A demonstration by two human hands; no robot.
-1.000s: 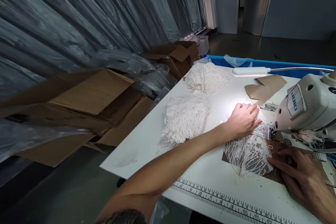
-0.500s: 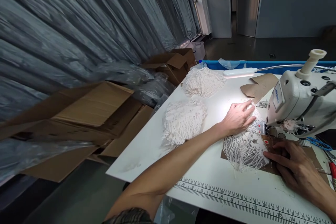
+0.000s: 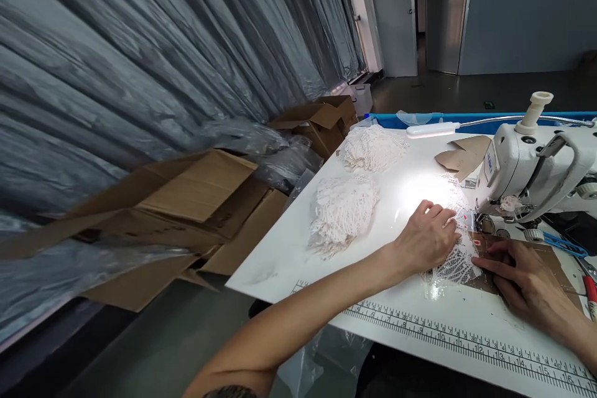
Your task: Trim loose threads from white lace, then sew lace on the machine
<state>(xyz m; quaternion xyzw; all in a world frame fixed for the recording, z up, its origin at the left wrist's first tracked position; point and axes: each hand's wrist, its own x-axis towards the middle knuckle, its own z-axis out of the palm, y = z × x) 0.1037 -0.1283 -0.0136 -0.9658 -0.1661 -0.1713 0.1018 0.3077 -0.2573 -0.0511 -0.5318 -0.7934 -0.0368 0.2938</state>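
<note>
A white lace piece (image 3: 459,261) lies beside the needle area of a white sewing machine (image 3: 508,161), partly over a brown board (image 3: 485,283). My left hand (image 3: 431,233) is on the lace's left side, its fingers bent and closed on the fabric; it hides part of the piece. My right hand (image 3: 522,277) rests on the board with its fingers apart. One stretched finger touches the lace's right edge, and others are bent.
Two piles of white lace, a near pile (image 3: 342,211) and a far pile (image 3: 373,148), lie on the white table (image 3: 275,267). A lamp (image 3: 431,130) lights the work. Brown paper (image 3: 461,158) lies behind. Red-handled scissors (image 3: 591,292) are at right. Open cardboard boxes (image 3: 200,189) stand left.
My left hand has moved toward the near edge of the table along the lace, its fingers more bent. My right hand stays almost in place. The view has shifted slightly.
</note>
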